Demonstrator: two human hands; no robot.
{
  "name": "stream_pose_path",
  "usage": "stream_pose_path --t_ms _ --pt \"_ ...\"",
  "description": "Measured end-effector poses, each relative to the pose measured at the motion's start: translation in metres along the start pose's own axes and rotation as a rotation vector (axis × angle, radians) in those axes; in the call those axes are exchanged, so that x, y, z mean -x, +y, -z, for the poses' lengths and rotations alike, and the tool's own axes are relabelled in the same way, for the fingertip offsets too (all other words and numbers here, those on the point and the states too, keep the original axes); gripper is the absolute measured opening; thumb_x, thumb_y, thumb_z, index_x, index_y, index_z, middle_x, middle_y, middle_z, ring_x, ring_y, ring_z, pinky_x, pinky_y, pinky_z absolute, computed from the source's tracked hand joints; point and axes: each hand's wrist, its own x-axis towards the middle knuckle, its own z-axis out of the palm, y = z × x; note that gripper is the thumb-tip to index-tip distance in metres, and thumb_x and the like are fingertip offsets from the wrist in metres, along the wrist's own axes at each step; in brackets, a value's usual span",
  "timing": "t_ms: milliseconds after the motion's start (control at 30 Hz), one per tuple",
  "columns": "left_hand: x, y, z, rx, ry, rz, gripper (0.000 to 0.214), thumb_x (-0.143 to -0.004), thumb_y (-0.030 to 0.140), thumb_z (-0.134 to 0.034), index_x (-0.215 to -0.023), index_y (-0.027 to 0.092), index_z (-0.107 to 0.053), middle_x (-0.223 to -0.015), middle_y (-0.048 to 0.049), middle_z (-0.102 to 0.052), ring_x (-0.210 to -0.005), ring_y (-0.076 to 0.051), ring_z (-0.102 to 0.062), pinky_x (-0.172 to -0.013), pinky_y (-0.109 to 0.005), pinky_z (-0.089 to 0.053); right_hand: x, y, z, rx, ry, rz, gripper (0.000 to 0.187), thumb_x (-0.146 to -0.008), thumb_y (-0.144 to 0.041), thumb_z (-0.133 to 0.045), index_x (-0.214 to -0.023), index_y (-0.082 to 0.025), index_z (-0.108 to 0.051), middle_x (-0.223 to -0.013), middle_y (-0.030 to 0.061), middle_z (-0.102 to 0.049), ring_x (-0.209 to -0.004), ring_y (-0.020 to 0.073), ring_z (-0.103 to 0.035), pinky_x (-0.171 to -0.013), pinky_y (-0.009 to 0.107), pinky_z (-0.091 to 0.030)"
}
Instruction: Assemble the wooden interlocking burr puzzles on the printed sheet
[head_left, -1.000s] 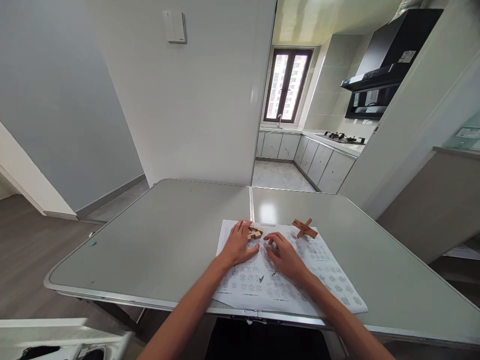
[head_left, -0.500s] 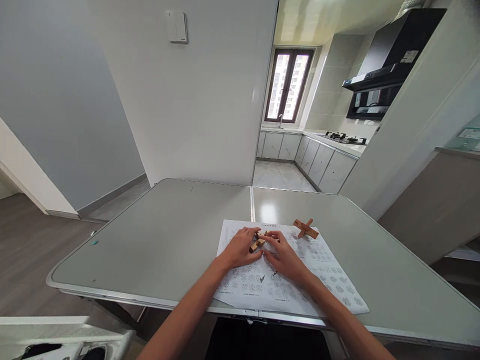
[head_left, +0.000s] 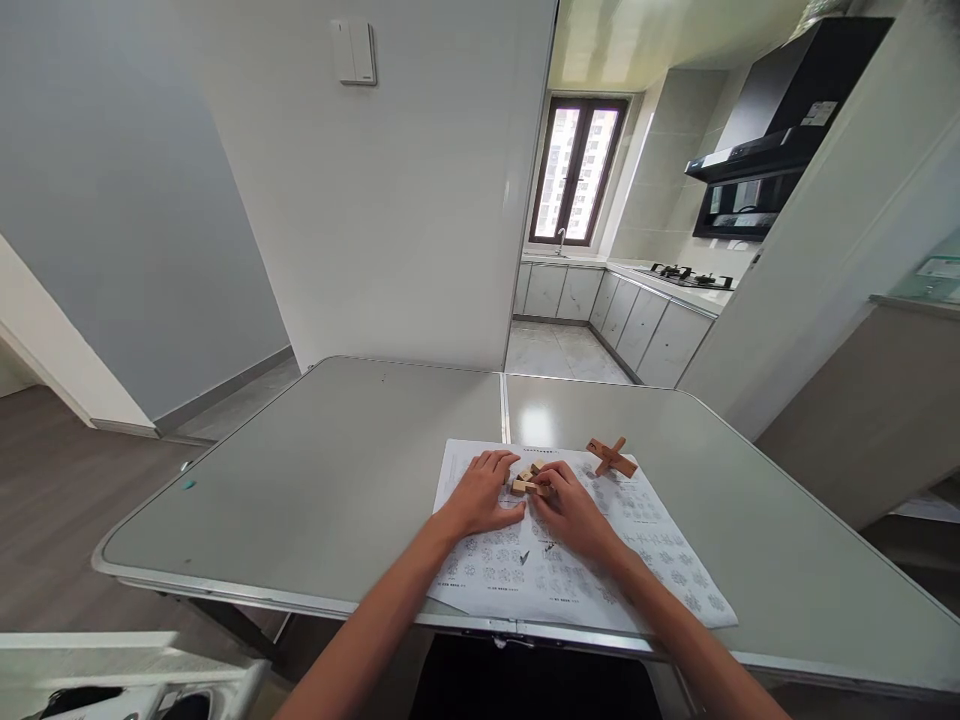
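Note:
On the printed sheet (head_left: 480, 590) lie several small notched wooden puzzle pieces (head_left: 538, 466) between my two hands. My right hand (head_left: 568, 508) pinches a light wooden puzzle piece (head_left: 520, 488) at its right end, with thumb and fingers drawn together. My left hand (head_left: 484, 495) rests on the sheet to the left of the pieces, thumb apart from its gently curved fingers. A bit of wood shows by the left fingertips; I cannot tell whether they touch it. Two darker wooden pieces crossed into an X (head_left: 611, 458) sit at the sheet's upper right.
The sheet lies on a grey folding table (head_left: 337, 470) with a metal rim and a centre seam. A small teal scrap (head_left: 188, 485) is near its left edge. White storage (head_left: 112, 680) stands at the lower left. A wall and a kitchen opening are beyond the table.
The light wooden piece has shifted right and turned, away from my left hand. My right fingers have closed round its end, and my left fingers have drawn slightly away.

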Motion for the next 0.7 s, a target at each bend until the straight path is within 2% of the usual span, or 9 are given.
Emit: stream_pose_path --t_ms 167,433,533,700 --pt "0.000 -0.001 -0.001 -0.003 0.003 0.024 0.065 -0.079 0.031 -0.074 -0.139 0.023 -0.049 -0.135 -0.0118 -0.061 -0.128 -0.033 -0.055 -0.110 -0.051 -0.045 -0.003 -0.001 0.005 -0.113 0.051 -0.120 0.020 -0.099 -0.036 -0.048 -0.109 -0.024 -0.061 -0.111 0.0089 -0.069 -0.098 0.0265 -0.066 -0.086 0.041 -0.053" --pt "0.002 0.002 0.001 -0.028 -0.055 -0.073 0.050 -0.087 0.029 -0.069 -0.136 0.029 -0.059 -0.147 -0.0066 -0.058 -0.141 -0.033 -0.046 -0.118 -0.051 -0.036 -0.006 0.003 0.008 -0.161 0.218 -0.300 0.038 -0.101 -0.051 -0.041 -0.116 -0.022 -0.062 -0.092 0.0068 -0.071 -0.080 0.0263 -0.063 -0.075 0.039 -0.049" --pt "0.002 0.002 0.001 -0.016 -0.064 -0.083 0.045 -0.088 0.028 -0.068 -0.132 0.029 -0.063 -0.138 -0.0058 -0.065 -0.140 -0.033 -0.048 -0.117 -0.051 -0.037 -0.008 0.006 0.009 -0.231 0.215 -0.324 0.043 -0.099 -0.058 -0.043 -0.114 -0.023 -0.065 -0.078 0.0032 -0.067 -0.071 0.0250 -0.061 -0.070 0.037 -0.048" --pt "0.002 0.004 0.004 0.026 -0.040 -0.082 0.038 -0.087 0.028 -0.069 -0.125 0.029 -0.065 -0.119 -0.0059 -0.072 -0.132 -0.031 -0.054 -0.113 -0.047 -0.041 -0.010 0.011 0.010 -0.377 0.166 -0.337 0.050 -0.095 -0.068 -0.048 -0.102 -0.023 -0.069 -0.086 0.0055 -0.072 -0.065 0.0217 -0.061 -0.065 0.035 -0.048"
